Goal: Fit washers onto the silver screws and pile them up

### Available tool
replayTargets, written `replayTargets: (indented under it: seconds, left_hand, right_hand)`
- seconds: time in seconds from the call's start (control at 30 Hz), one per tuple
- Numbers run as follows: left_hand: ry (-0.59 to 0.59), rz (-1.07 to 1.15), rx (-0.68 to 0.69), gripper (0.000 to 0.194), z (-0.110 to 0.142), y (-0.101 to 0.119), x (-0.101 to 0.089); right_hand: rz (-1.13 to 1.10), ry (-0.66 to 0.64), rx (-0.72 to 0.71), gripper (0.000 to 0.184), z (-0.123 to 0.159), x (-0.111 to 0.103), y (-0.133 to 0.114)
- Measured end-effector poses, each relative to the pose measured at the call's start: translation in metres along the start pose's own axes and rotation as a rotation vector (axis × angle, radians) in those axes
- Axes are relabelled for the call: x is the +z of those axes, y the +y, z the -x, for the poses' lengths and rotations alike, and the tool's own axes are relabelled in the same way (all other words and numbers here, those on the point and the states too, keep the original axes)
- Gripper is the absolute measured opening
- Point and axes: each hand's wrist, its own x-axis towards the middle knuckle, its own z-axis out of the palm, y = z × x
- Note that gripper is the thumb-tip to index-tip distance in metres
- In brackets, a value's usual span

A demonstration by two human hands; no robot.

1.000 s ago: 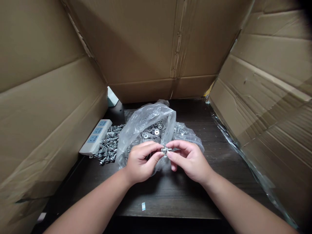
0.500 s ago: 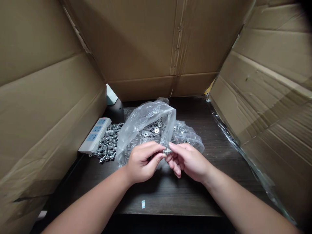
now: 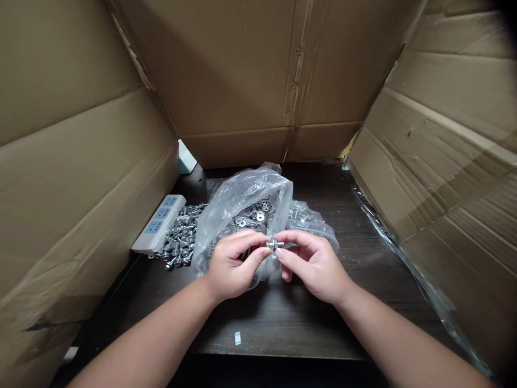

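My left hand [image 3: 238, 264] pinches one end of a small metal bolt [image 3: 280, 244] between thumb and forefinger. The bolt lies level, its threaded shank pointing right, with a ring-like nut or washer around its middle; I cannot tell which. On that ring close the thumb and forefinger of my right hand [image 3: 313, 264], the other fingers curled beneath. Just behind both hands, an open clear plastic bag [image 3: 242, 186] holds loose washers [image 3: 260, 216] and nuts.
A pile of bolts [image 3: 180, 240] lies left of the bag, beside a white power strip [image 3: 161, 223] with blue labels. Another clear bag [image 3: 313, 218] of metal parts sits at right. A small paper scrap [image 3: 237, 338] lies near the front edge. Cardboard walls [image 3: 234, 81] enclose the dark table.
My right thumb and forefinger have shifted from the shank's tip to pinch the ring around the bolt. Both hands have risen slightly in view, and the bolt shows more plainly.
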Motion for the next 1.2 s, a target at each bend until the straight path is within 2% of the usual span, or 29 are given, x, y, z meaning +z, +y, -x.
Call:
replayTargets:
  seconds: [0.17, 0.3, 0.43, 0.53, 0.67, 0.87, 0.93, 1.03, 1.2]
  left_hand:
    - [-0.021, -0.003, 0.059, 0.013, 0.001, 0.000, 0.000]
    - [-0.051, -0.007, 0.102, 0.016, 0.001, 0.000, 0.000]
    - [-0.078, -0.001, 0.130, 0.018, 0.002, -0.001, 0.000]
    - [-0.061, -0.006, 0.103, 0.016, 0.001, -0.001, 0.001]
    - [-0.020, 0.003, 0.049, 0.012, 0.000, 0.000, 0.001]
    - [0.018, 0.001, -0.007, 0.008, -0.001, 0.001, 0.001]
    - [0.025, 0.006, -0.019, 0.008, 0.000, 0.000, 0.001]
    - [0.017, 0.015, -0.027, 0.009, 0.000, 0.000, 0.001]
    - [-0.017, 0.027, -0.014, 0.010, 0.000, 0.001, 0.001]
  right_hand:
    - [-0.002, 0.011, 0.025, 0.023, -0.001, 0.001, -0.004]
    - [-0.099, -0.058, 0.086, 0.021, -0.004, -0.002, -0.003]
    - [-0.252, -0.160, 0.261, 0.037, -0.008, -0.004, 0.003]
    - [-0.252, -0.147, 0.319, 0.049, -0.010, -0.004, 0.007]
    - [-0.205, -0.101, 0.256, 0.052, -0.010, -0.004, 0.006]
    - [-0.020, -0.010, 0.064, 0.027, -0.004, -0.002, -0.002]
    - [-0.017, 0.008, 0.031, 0.026, -0.001, 0.000, -0.002]
    - [-0.061, -0.006, 0.011, 0.028, 0.000, 0.000, -0.001]
    - [-0.057, -0.013, 0.057, 0.025, -0.001, 0.000, -0.003]
